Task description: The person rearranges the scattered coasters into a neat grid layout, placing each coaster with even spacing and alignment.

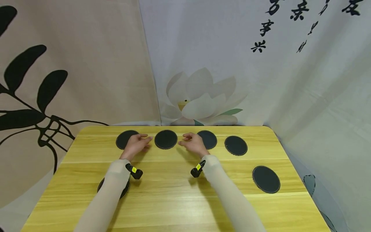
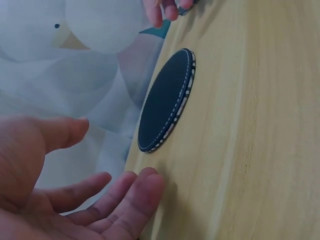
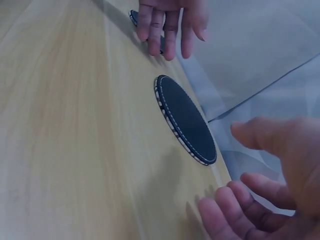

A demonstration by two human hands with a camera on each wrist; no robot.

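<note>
A person's left hand and right hand flank a round black coaster with a pale stitched rim, which lies flat near the far edge of the wooden table. Both hands are empty, their fingers relaxed and slightly bent, thumbs held apart from the other fingers; each is near the coaster but apart from it, and casts a shadow on the wood.

The left hand partly covers the far-left disc, while the right hand overlaps the edge of another black disc in the head view. Farther right lie a fourth disc and, nearer the person, a fifth disc. A sixth disc shows from under the left sleeve. Behind the table hangs a cloth backdrop printed with a pale lotus.
</note>
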